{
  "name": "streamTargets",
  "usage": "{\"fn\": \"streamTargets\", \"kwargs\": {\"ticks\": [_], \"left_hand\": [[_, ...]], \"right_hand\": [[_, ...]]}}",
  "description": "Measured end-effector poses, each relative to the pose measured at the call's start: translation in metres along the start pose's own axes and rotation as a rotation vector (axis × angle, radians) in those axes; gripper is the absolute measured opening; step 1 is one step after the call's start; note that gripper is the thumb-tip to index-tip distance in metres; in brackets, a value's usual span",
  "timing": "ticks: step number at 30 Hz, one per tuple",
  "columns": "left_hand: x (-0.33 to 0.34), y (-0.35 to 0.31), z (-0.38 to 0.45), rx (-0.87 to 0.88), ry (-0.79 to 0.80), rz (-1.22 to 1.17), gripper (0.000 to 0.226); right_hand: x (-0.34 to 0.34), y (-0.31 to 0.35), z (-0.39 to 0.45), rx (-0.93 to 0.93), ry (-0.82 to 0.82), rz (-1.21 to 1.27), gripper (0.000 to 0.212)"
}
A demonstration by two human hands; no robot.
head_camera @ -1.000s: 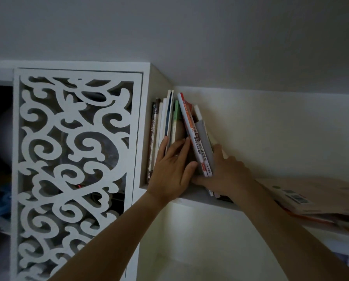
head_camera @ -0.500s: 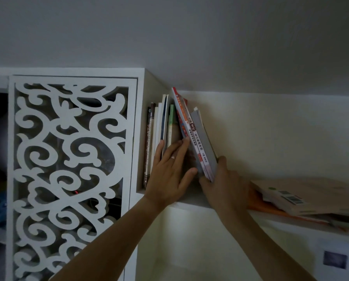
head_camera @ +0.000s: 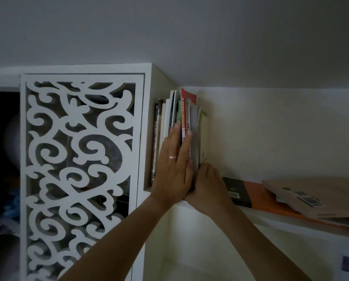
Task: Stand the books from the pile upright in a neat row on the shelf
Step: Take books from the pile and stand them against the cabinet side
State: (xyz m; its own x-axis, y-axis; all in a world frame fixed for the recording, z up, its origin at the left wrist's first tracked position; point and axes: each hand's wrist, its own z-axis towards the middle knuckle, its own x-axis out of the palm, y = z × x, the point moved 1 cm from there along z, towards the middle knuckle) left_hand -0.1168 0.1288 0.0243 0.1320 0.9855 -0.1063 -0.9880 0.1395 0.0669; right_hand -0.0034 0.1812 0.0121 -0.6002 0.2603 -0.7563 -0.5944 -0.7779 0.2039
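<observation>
Both hands, left hand (head_camera: 172,171) flat, right hand (head_camera: 207,187) curled, press the upright books (head_camera: 186,118).

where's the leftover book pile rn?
Head view, right side: the pile lies flat on the shelf, just right of the right hand and the upright row of books.

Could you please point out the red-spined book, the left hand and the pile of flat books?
red-spined book (head_camera: 183,110), head view, upper spine.
left hand (head_camera: 172,169), head view, back of hand.
pile of flat books (head_camera: 311,196), head view, top cover.
</observation>
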Motion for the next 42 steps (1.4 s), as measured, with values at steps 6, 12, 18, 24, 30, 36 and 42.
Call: {"fn": "streamTargets", "kwargs": {"ticks": [6,12,18,24,30,36,42], "left_hand": [[0.001,-0.001,0.001,-0.056,0.083,0.109,0.065],[0.004,0.0,-0.002,-0.06,0.086,0.205,0.072],[0.004,0.004,-0.002,-0.036,0.09,0.18,0.068],[0.004,0.004,-0.002,-0.051,0.076,0.177,0.076],[0.006,0.001,-0.006,0.292,0.182,0.279,0.054],[0.005,-0.002,-0.006,0.252,0.202,0.318,0.04],[0.003,-0.007,-0.007,0.228,0.19,0.286,0.033]], "right_hand": [[0.003,-0.008,0.0,-0.043,0.059,0.267,0.088],[0.007,-0.003,0.002,-0.167,-0.109,0.402,0.143],[0.01,-0.003,0.004,-0.196,-0.085,0.395,0.144],[-0.005,-0.02,0.0,-0.208,0.069,0.614,0.118],[-0.005,-0.004,-0.01,-0.184,-0.063,0.349,0.088],[-0.038,-0.014,-0.034,-0.158,0.082,0.245,0.048],[-0.149,-0.098,-0.055,-0.026,0.249,-0.033,0.049]]}}
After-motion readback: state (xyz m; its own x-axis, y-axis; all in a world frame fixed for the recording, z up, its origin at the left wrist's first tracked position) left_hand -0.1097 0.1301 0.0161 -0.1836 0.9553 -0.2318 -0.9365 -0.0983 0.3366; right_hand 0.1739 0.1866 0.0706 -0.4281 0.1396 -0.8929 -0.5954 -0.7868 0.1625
